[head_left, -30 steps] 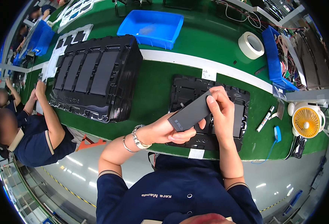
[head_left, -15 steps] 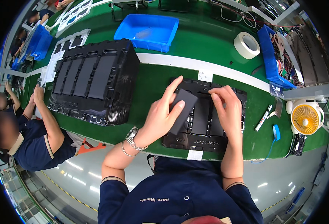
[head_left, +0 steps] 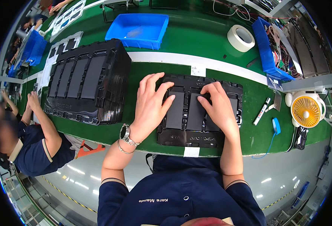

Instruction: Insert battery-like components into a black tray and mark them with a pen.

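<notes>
Both hands (head_left: 149,106) at black tray (head_left: 184,140), dark panels (head_left: 174,113) inside; tray stack (head_left: 115,90) left, yellow-white fan (head_left: 305,112) right.

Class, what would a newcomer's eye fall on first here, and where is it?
The tall stack of black trays left of the person's left hand likely draws the eye first. Next come the bright blue bin beyond it on the green table and the yellow-fronted fan at the table's right end.

Green bench (head_left: 192,39): black tray (head_left: 167,139), tray stack (head_left: 86,81), blue bin (head_left: 137,42), tape roll (head_left: 235,40) (white).
</notes>
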`<state>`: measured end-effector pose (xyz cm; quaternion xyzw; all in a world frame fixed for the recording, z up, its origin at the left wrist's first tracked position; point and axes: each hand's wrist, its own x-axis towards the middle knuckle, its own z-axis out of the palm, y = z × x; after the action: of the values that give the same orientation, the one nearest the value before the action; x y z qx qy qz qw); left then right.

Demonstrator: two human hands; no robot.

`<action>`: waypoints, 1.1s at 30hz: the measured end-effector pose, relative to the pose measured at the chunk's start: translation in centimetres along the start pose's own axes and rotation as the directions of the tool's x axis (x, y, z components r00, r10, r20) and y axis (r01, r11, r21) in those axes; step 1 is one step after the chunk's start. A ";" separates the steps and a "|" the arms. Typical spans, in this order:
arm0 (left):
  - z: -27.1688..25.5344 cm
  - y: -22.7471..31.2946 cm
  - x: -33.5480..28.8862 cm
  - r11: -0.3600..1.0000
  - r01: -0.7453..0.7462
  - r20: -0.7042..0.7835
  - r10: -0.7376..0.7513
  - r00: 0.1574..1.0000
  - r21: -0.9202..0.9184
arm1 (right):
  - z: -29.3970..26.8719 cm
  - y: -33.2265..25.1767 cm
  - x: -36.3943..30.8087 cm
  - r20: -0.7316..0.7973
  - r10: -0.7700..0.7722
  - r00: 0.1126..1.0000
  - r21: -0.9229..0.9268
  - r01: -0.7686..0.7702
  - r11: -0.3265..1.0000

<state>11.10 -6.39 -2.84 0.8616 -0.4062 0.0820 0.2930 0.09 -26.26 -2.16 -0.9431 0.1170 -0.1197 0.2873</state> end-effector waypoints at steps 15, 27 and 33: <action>-0.4 2.0 -1.2 0.073 0.512 0.504 -0.102 0.857 -0.856 | 0.4 -2.9 -0.5 0.062 0.206 0.977 0.884 -0.150 0.443; 0.1 2.0 -1.4 0.067 0.435 0.414 -0.206 0.887 -0.898 | 1.7 -4.2 -1.0 0.338 0.093 0.937 0.885 -0.350 0.307; 0.3 2.1 -1.7 0.093 0.388 0.355 -0.251 0.900 -0.917 | 2.1 -4.3 -1.0 0.321 0.091 0.943 0.894 -0.334 0.300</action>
<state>8.39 -6.54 -2.78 0.5409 -0.1809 -0.3083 0.7613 0.37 -21.45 -1.58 -0.5852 0.1197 -0.0257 0.8016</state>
